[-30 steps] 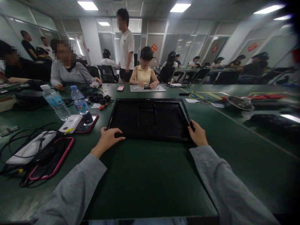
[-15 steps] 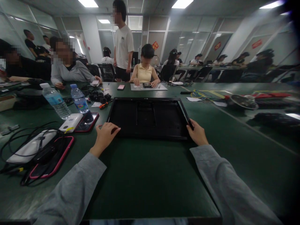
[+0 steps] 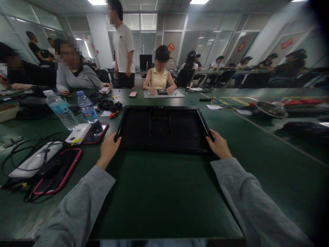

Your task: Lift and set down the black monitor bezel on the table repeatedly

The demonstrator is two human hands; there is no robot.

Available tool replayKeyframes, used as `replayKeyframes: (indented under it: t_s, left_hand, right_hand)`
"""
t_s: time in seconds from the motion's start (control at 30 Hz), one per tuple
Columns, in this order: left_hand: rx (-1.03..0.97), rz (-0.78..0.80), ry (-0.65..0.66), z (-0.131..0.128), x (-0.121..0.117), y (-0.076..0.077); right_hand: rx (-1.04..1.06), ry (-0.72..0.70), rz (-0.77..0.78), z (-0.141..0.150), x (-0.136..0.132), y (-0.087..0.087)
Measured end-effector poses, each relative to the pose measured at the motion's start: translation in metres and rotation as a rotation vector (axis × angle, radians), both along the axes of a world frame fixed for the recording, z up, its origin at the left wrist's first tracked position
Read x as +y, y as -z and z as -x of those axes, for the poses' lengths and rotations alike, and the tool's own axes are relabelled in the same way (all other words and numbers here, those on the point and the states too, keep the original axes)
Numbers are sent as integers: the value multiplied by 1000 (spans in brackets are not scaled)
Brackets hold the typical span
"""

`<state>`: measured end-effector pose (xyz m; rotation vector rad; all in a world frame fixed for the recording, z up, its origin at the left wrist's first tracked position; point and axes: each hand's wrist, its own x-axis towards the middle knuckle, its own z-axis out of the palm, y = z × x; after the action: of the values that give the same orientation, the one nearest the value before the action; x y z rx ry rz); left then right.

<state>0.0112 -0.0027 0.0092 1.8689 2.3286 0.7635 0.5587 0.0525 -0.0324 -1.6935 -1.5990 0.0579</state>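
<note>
A black rectangular plastic frame with a recessed back, like a monitor housing point(image 3: 180, 128), lies in front of me on the green table point(image 3: 164, 192). My left hand point(image 3: 109, 147) grips its near left corner, thumb on the inner side of the rim. On the opposite side, my right hand point(image 3: 219, 144) holds the near right corner, its thumb over the edge. Both hands are closed on the housing. The fingers beneath the rim are partly hidden.
To my left are two water bottles point(image 3: 61, 110), a white power bank point(image 3: 78, 133), phones point(image 3: 95, 133) and black cables point(image 3: 31, 144). An orange screwdriver point(image 3: 113, 114) lies past the housing. A metal bowl-like object point(image 3: 271, 109) is at right. Co-workers sit across the table.
My left hand has moved left and closed on the housing's left corner; earlier it hovered with fingers apart near the front edge. My right hand keeps its grip. A standing person has shifted left.
</note>
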Motion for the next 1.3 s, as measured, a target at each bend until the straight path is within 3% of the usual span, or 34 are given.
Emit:
replayKeyframes:
  t_s: [0.23,0.47,1.3]
  left_hand:
    - [23,13,13,4,2,-2]
    - [24,-6,11,7,4,3]
    - [-19,20,16,5,-6,-1]
  right_hand:
    - [3,-16,-3,-4,2,6]
    - [26,-14,-15,1,-1,2]
    - [-30,12,-35,6,-2,-2]
